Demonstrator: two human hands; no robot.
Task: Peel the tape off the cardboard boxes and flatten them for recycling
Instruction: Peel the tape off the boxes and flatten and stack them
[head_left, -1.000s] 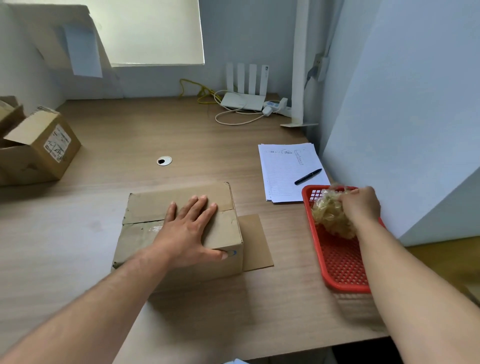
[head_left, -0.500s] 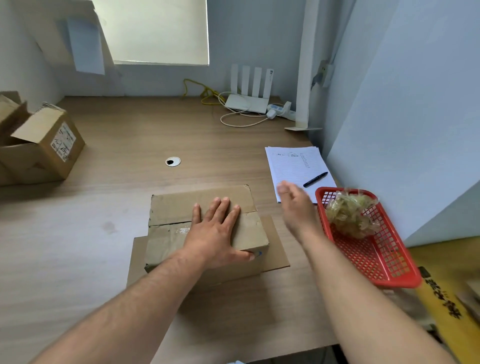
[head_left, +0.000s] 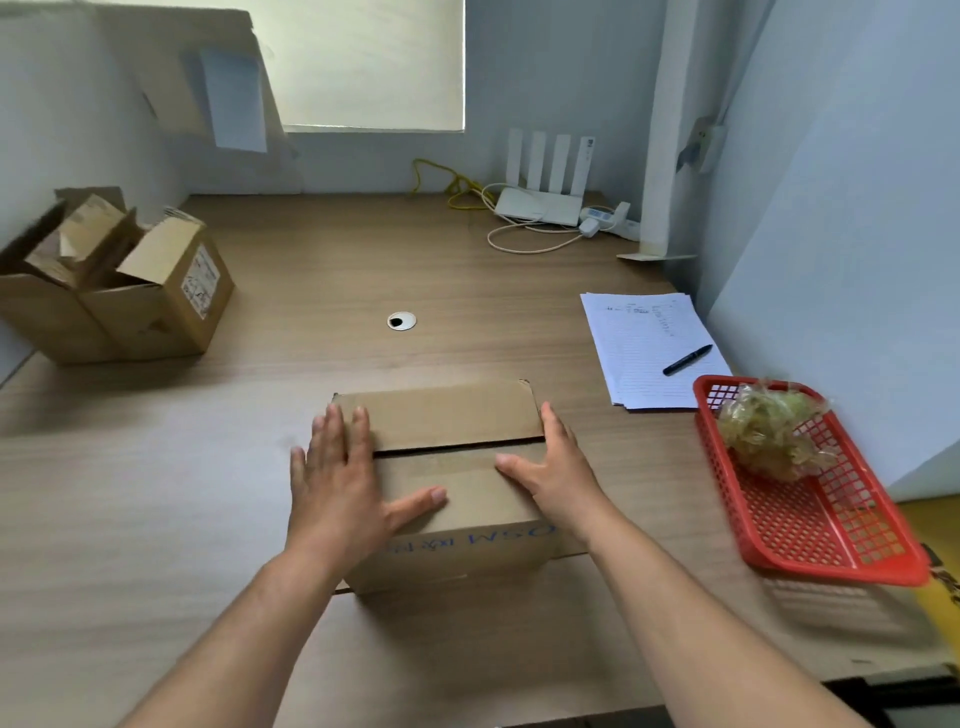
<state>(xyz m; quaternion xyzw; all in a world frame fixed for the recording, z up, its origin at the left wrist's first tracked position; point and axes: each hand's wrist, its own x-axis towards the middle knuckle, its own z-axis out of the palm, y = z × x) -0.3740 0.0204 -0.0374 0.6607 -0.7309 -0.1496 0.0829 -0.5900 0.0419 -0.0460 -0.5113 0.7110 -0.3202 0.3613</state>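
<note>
Hands (head_left: 337, 478) press brown closed box (head_left: 457, 415), flaps parted.

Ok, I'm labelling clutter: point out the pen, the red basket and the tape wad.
pen (head_left: 687, 359): head view, mid barrel.
red basket (head_left: 836, 571): head view, near rim.
tape wad (head_left: 774, 434): head view, clump's centre.

We saw a wooden desk (head_left: 156, 493) bearing a closed cardboard box (head_left: 457, 415). Far left of that box stood open boxes (head_left: 130, 306), well behind it a router (head_left: 537, 205), and to its right lined sheets (head_left: 639, 343) and a red basket (head_left: 810, 519).
</note>
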